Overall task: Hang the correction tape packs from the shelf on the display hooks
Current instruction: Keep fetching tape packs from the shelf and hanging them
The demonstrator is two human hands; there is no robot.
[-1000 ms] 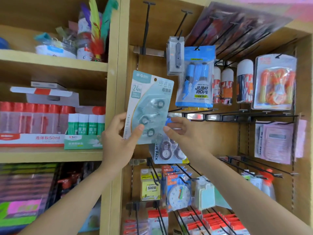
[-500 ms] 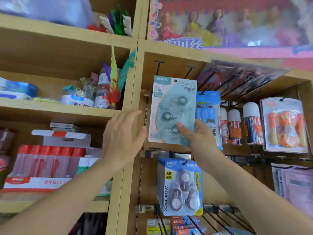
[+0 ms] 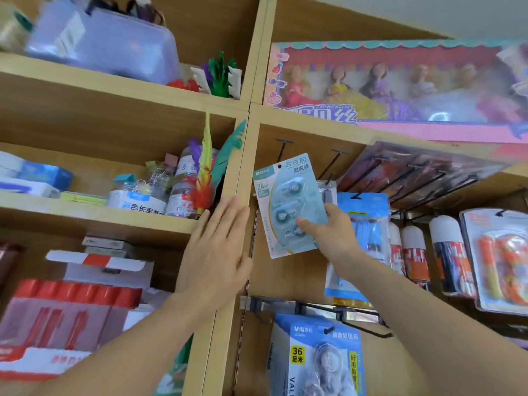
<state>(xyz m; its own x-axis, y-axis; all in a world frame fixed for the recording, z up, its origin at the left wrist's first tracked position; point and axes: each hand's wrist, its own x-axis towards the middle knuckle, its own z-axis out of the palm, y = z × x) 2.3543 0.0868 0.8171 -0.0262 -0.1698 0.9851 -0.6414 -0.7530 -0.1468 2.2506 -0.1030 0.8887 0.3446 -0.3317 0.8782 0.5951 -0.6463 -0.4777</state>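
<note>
Shelving at left of frame, stocked with jars and boxes; no bearing on the move. Left hand at centre, palm flat over the wooden upright, fingers straight and close together, holding nothing; actual contact with the wood not determinable. Correction tape pack just right of that upright, raised in front of the back panel, pinched low on its right side by the right hand, with thumb across the front blister and remaining fingers hidden behind the card. Long axis near upright, top leaning slightly toward the left of frame. Hang hole near the top edge, just below the T-shaped tip of the left top hook; not yet threaded, depth between them not readable. Judged the deciding relation: hole under tip, so a lift upward, then a push back along the prong. Right hand alone placed for it; left hand near but apart from the pack. Risk judged: card's lean carrying the hole past the tip. Second top hook farther right, bare. Jump-rope pack hanging just right of the right hand. Blue value pack on a lower hook, bottom centre.
</note>
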